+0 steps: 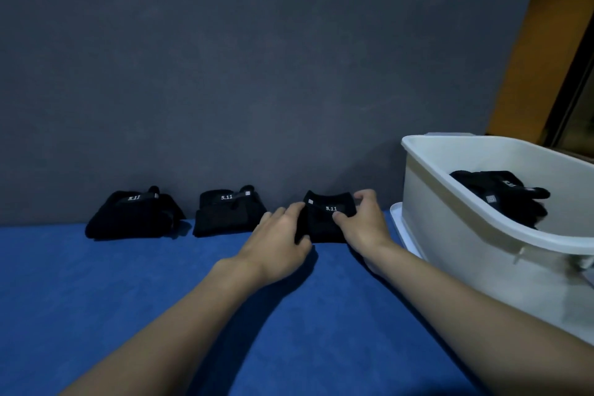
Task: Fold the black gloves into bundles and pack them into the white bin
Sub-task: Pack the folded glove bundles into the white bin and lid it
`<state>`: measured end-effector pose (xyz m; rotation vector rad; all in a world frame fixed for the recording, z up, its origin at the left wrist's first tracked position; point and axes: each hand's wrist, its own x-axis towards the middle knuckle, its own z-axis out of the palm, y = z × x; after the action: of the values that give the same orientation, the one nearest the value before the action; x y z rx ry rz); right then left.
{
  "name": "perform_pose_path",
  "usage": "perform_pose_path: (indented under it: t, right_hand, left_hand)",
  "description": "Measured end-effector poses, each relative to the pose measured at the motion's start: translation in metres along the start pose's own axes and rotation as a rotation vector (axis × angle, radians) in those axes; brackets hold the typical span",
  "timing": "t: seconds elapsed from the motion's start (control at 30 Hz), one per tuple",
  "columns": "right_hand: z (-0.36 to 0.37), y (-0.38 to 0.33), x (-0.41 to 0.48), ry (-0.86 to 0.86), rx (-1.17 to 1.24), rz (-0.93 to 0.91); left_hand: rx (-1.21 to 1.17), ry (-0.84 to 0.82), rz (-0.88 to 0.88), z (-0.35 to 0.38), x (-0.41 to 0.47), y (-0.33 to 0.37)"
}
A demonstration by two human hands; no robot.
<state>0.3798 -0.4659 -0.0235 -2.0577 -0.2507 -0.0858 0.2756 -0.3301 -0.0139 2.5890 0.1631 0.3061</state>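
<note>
- Blue surface [160, 315]: a cloth-like covering is seen across the lower part of the view, backed by a grey wall [225, 58].
- Left glove bundle [133, 214]: 1 black folded bundle is set on the blue surface against the wall, at the far left of the row; a white "5.11" mark is shown on top.
- Middle glove bundle [228, 212]: 1 black folded bundle, likewise marked "5.11", is placed just to the right of the first and apart from it.
- Left hand [279, 243]: laid on the left side of the third bundle, fingers curled over its edge and thumb at its near edge; the bundle is gripped from this side.
- Right glove bundle [328, 219]: 1 black bundle marked "5.11" is held between both hands, resting on the blue surface by the wall, near the bin.
- Right hand [363, 222]: closed on the right side of the same bundle, thumb pressed on its top and fingers wrapped round its far corner.
- White lid [400, 228]: a flat white piece is seen lying under the bin's left edge.
- White bin [450, 235]: stood at the far right on the surface; black gloves [501, 196] are already contained in it, loosely piled, with fingers visible.
</note>
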Motion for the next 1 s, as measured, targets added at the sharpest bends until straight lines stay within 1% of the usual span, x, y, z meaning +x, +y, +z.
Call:
perform_pose_path:
  t: [0.07, 0.2, 0.27, 0.43, 0.5, 0.57, 0.63, 0.7, 0.8, 0.87, 1.0]
  right_hand:
    - [-0.004, 0.001, -0.008, -0.016, 0.097, -0.012]
    - [-0.014, 0.005, -0.030, -0.009, 0.178, -0.067]
    - [-0.020, 0.005, -0.044, -0.005, 0.227, -0.110]
    - [-0.039, 0.000, -0.078, 0.003, 0.280, -0.252]
    - [-0.046, -0.004, -0.088, 0.017, 0.292, -0.312]
    - [-0.053, -0.011, -0.097, 0.032, 0.331, -0.360]
    - [-0.061, -0.017, -0.106, 0.048, 0.386, -0.391]
    - [-0.069, -0.021, -0.114, 0.053, 0.429, -0.414]
    - [-0.080, -0.027, -0.125, 0.059, 0.479, -0.463]
    - [-0.086, -0.030, -0.130, 0.058, 0.502, -0.487]
    - [-0.099, -0.030, -0.138, 0.009, 0.504, -0.503]
  left_hand:
    - [-0.064, 0.025, -0.038, 0.001, -0.001, 0.002]
    - [0.027, 0.074, -0.094, 0.000, -0.007, 0.014]
    - [0.010, 0.081, -0.114, 0.001, -0.012, 0.019]
    - [-0.345, 0.110, -0.175, -0.004, -0.025, 0.029]
    - [-0.548, 0.065, -0.188, -0.009, -0.033, 0.038]
    - [-0.688, 0.044, -0.185, -0.019, -0.041, 0.045]
    - [-0.745, 0.061, -0.161, -0.029, -0.048, 0.049]
    - [-0.738, 0.075, -0.138, -0.038, -0.055, 0.053]
    - [-0.726, 0.050, -0.128, -0.048, -0.067, 0.060]
    - [-0.758, 0.037, -0.122, -0.053, -0.074, 0.063]
    - [-0.863, 0.133, -0.064, -0.060, -0.081, 0.072]
